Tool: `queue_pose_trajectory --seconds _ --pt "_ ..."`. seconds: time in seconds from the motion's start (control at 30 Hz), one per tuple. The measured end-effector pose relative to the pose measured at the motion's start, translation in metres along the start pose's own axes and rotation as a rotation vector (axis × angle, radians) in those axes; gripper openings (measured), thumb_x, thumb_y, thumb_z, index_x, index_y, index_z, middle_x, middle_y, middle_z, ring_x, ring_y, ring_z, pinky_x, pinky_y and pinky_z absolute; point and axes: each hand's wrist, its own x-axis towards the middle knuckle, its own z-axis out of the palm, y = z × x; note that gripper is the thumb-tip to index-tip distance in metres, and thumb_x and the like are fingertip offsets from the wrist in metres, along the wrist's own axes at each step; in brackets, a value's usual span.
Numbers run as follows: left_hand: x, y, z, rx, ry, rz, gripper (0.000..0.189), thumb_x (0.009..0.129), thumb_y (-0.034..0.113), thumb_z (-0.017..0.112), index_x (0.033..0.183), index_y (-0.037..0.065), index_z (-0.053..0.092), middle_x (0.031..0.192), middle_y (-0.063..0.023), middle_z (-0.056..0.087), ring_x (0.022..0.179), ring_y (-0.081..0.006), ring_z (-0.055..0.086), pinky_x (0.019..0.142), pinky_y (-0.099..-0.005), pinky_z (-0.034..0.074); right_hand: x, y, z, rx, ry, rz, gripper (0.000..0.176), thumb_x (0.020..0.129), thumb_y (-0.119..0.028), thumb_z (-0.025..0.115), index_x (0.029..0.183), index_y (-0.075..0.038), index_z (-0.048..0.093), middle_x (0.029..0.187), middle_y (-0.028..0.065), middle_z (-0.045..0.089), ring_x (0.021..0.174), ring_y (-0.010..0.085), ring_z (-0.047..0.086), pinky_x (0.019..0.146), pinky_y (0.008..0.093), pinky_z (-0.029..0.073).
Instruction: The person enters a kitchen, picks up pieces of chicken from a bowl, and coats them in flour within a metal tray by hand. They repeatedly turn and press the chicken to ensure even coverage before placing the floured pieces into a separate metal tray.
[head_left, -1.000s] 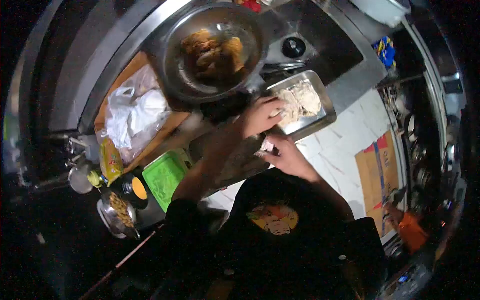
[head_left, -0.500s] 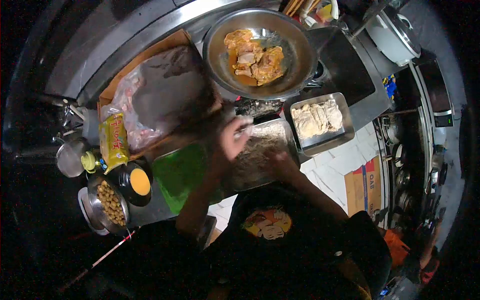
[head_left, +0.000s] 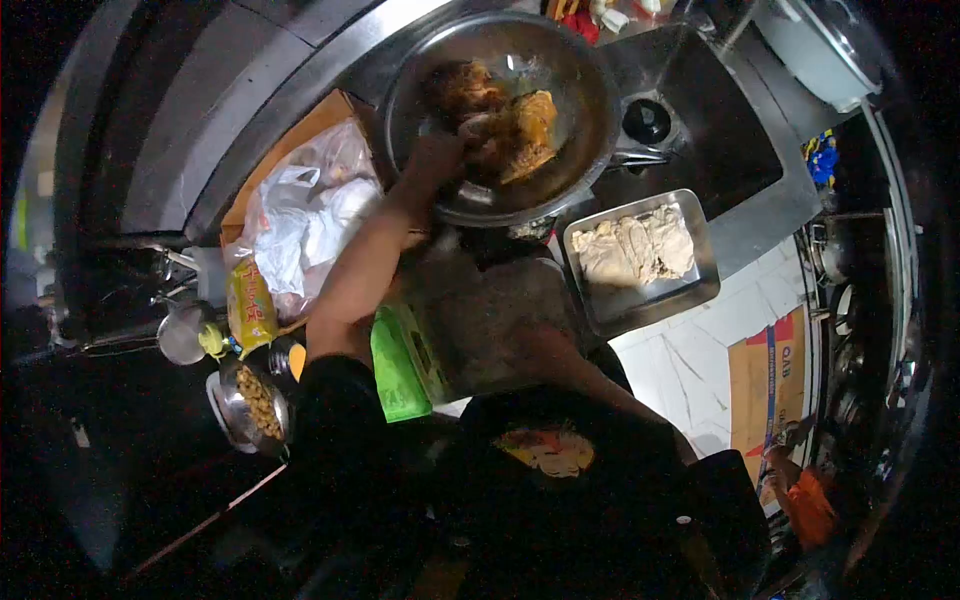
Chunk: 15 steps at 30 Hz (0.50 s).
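Observation:
My left hand (head_left: pixel 440 155) reaches over the near left rim of a large steel bowl (head_left: pixel 603 130), beside marinated meat pieces (head_left: pixel 535 130). Its fingers blend into the dark meat, so their grip cannot be made out. Low over a metal tray of flour (head_left: pixel 480 310), which lies in shadow, is my right hand (head_left: pixel 540 350); its fingers are too dark and blurred to read. To the right of that tray, a steel pan (head_left: pixel 650 297) holds pale coated pieces (head_left: pixel 635 245).
An open cardboard box (head_left: pixel 270 170) holds plastic bags (head_left: pixel 310 225), with a yellow packet (head_left: pixel 250 305) beside it. A green tray (head_left: pixel 400 375) stands left of the flour. At right are a sink (head_left: pixel 720 130) and another person's orange clothing (head_left: pixel 808 505). A bowl of small round items (head_left: pixel 262 403) is lower left.
My left hand has gone from above the flour tray up into the steel bowl. My right hand stays low over the flour. The camera view has shifted, and white plastic now shows in the box.

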Motion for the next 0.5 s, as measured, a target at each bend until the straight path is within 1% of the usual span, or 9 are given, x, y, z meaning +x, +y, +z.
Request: queue_pose_trajectory --seconds 0.07,0.1,0.17,0.23,0.3,0.37,0.4,0.43,0.5 --pt "0.009 0.067 -0.064 0.275 -0.337 -0.04 0.02 0.077 0.02 0.058 0.086 0.006 0.067 0.085 -0.0161 0.067 0.082 -0.032 0.066 0.073 -0.0456 0.053 -0.002 0.007 -0.003 0.077 -0.025 -0.07 0.041 0.081 -0.035 0.063 0.108 -0.005 0.057 0.104 0.0195 0.059 0.097 0.0383 0.058 0.084 0.0478 0.046" --pt "0.006 0.057 -0.062 0.28 -0.347 -0.052 0.02 0.077 0.02 0.058 0.086 0.006 0.067 0.085 -0.0161 0.067 0.082 -0.032 0.066 0.073 -0.0456 0.053 -0.003 0.011 -0.004 0.136 -0.035 -0.139 0.041 0.082 -0.035 0.063 0.109 -0.004 0.056 0.107 0.0202 0.059 0.101 0.0383 0.057 0.086 0.0483 0.045" --pt "-0.005 0.027 -0.06 -0.107 -0.231 0.144 0.023 0.077 0.023 0.059 0.089 0.005 0.068 0.084 -0.019 0.066 0.081 -0.0337 0.065 0.073 -0.0456 0.053 -0.003 0.034 0.014 0.117 0.053 -0.267 0.042 0.083 -0.035 0.063 0.11 -0.004 0.056 0.109 0.0202 0.058 0.103 0.0379 0.056 0.088 0.0479 0.045" --pt "-0.006 0.041 -0.071 0.096 -0.259 0.095 0.025 0.076 0.026 0.062 0.089 0.005 0.068 0.085 -0.0199 0.066 0.082 -0.0348 0.065 0.074 -0.0451 0.053 -0.003 0.037 0.013 0.101 0.147 -0.39 0.042 0.083 -0.035 0.063 0.111 -0.004 0.056 0.111 0.0202 0.058 0.106 0.0376 0.055 0.089 0.0474 0.045" --pt "-0.002 0.064 -0.097 0.302 -0.286 0.043 0.028 0.075 0.029 0.065 0.089 0.004 0.069 0.086 -0.0207 0.066 0.084 -0.0359 0.064 0.075 -0.0446 0.052 0.001 0.031 -0.003 0.248 -0.149 -0.279 0.043 0.083 -0.035 0.063 0.113 -0.005 0.057 0.113 0.0205 0.057 0.109 0.0361 0.054 0.091 0.0455 0.044" --pt "0.009 0.096 -0.142 0.528 -0.661 -0.174 0.058 0.073 0.054 0.066 0.099 0.001 0.065 0.097 -0.0251 0.063 0.091 -0.04 0.06 0.085 -0.046 0.047 0.004 0.049 0.017 0.274 -0.183 -0.245 0.043 0.082 -0.035 0.064 0.113 -0.006 0.057 0.114 0.021 0.056 0.108 0.0355 0.055 0.091 0.045 0.044" --pt "0.009 0.105 -0.155 0.528 -0.608 -0.22 0.043 0.07 0.04 0.073 0.09 0.002 0.07 0.094 -0.0213 0.066 0.089 -0.0342 0.064 0.077 -0.0423 0.052 0.005 0.044 0.016 0.292 -0.206 -0.202 0.043 0.082 -0.036 0.064 0.114 -0.007 0.058 0.115 0.0214 0.056 0.108 0.0349 0.055 0.092 0.0446 0.044" --pt "0.008 0.107 -0.165 0.539 -0.618 -0.237 0.043 0.07 0.04 0.073 0.09 0.002 0.07 0.094 -0.0213 0.066 0.089 -0.0342 0.064 0.077 -0.0423 0.052 0.005 0.041 0.014 0.3 -0.221 -0.216 0.043 0.082 -0.036 0.064 0.114 -0.007 0.058 0.115 0.0214 0.056 0.108 0.0349 0.055 0.092 0.0446 0.044" --pt "0.004 0.105 -0.186 0.36 -0.631 -0.372 0.045 0.07 0.04 0.073 0.091 0.0 0.069 0.091 -0.0227 0.066 0.087 -0.0356 0.064 0.076 -0.0424 0.051 0.014 0.026 -0.013 0.07 -0.467 -0.113 0.053 0.077 -0.038 0.068 0.12 -0.01 0.053 0.121 0.022 0.052 0.109 0.0329 0.055 0.092 0.0443 0.044"
